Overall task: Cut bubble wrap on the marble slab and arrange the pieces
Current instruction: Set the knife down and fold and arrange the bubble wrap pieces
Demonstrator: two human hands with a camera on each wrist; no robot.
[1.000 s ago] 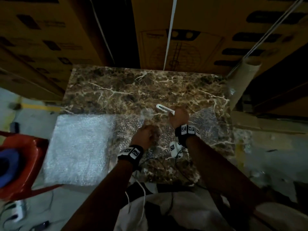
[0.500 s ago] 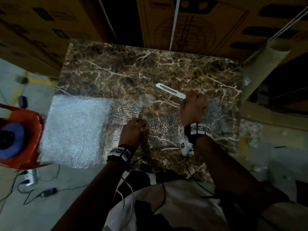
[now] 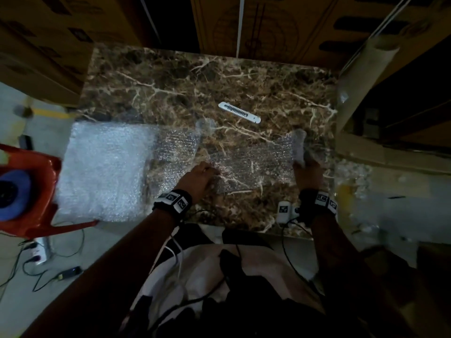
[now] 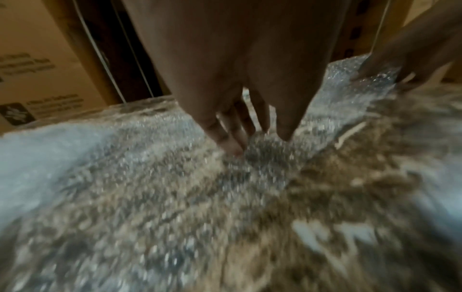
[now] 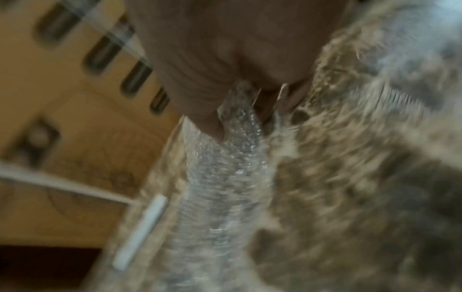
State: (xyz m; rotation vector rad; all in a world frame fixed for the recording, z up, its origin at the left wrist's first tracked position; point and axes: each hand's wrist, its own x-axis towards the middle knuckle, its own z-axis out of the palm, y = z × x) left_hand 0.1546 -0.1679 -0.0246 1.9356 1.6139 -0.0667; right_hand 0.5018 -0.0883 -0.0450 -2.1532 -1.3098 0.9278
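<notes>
Brown, white-veined marble slab (image 3: 170, 76) serving as the bench, dim light, wrist views smeared with blur. Clear bubble wrap sheet (image 3: 249, 167) lying flat across the near half of the slab, running from 9 o'clock toward 3 o'clock. Thicker, whiter stack of cut bubble wrap pieces (image 3: 102, 172) at 9 o'clock, overhanging the slab's left edge beside a red plastic chair (image 3: 29, 191).

Left hand (image 3: 199, 178) down on the sheet near 6 o'clock, fingers (image 4: 230, 138) straight and close together, tips pressing the wrap flat. Right hand (image 3: 306, 167) at 3 o'clock, thumb and fingers pinching a bunched, raised edge of the same sheet; pinch shown plainly in the right wrist view (image 5: 240, 110). White plastic utility knife (image 3: 239, 112) lying loose on bare marble toward 12 o'clock, touched by neither hand.

Probably smoothing and tensioning ahead of a cut, or peeling a freshly cut piece away; hard to call.

Risks from here: slick film on polished stone, so a hard pull from the right could drag the sheet out from under the left fingertips and skew the line. Bunched edge at 3 o'clock likely to crease. Overhanging stack at 9 o'clock could slide off if nudged. Dim light and a loose blade: a blind reach invites a nick.
</notes>
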